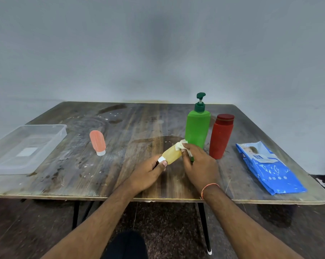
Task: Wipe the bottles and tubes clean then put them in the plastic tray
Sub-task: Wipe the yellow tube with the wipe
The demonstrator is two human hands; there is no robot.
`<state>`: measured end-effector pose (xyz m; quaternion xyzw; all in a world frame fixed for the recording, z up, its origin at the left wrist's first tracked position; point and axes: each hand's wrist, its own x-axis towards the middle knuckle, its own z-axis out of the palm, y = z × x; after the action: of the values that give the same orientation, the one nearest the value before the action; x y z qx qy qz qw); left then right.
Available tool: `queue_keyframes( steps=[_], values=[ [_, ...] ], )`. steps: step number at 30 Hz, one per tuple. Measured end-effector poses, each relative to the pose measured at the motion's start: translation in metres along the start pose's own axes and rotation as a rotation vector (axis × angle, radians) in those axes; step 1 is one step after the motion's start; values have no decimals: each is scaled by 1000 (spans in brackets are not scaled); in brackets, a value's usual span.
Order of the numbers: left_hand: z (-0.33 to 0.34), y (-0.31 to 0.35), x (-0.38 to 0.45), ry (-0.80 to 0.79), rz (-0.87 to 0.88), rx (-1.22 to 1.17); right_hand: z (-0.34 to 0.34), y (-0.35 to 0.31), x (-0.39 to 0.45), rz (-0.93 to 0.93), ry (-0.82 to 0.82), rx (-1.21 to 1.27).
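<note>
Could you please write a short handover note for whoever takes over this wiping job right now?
Left hand: pinches the yellow tube by its white cap end, above the table.
Right hand: holds a white wipe against the tube's far end.
Pink tube: stands cap down on the table, left of centre.
Green pump bottle and red bottle: upright behind the hands.
Blue wipes pack: lies at the right.
Plastic tray: at the left edge, nothing in it yet.
Done: no item is in the tray.
Left: finish the yellow tube, wipe the others, tray all four.
</note>
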<state>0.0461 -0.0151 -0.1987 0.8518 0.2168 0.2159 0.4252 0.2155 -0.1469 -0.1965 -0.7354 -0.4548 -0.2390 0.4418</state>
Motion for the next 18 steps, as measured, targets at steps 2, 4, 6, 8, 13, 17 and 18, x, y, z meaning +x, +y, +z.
queue_keyframes(
  steps=[2, 4, 6, 8, 13, 17, 18],
  values=[
    [0, 0, 0, -7, -8, -16, -1, 0, 0, -18, -26, 31],
    [0, -1, 0, -9, -17, -37, 1, 1, 0, -64, -72, 50],
    [1, -3, 1, -1, -22, -41, 3, 2, -2, -129, -120, 60],
    [1, -5, 1, 5, -23, -45, 5, 2, -4, -210, -152, 78],
    [-1, 5, -4, 4, -38, -89, 6, 0, -5, -304, -209, 101],
    [-2, 13, -8, 10, -74, -120, 8, -1, -6, -367, -294, 95],
    [-2, 14, -8, 13, -87, -128, 8, -2, -6, -389, -308, 83]
  ],
)
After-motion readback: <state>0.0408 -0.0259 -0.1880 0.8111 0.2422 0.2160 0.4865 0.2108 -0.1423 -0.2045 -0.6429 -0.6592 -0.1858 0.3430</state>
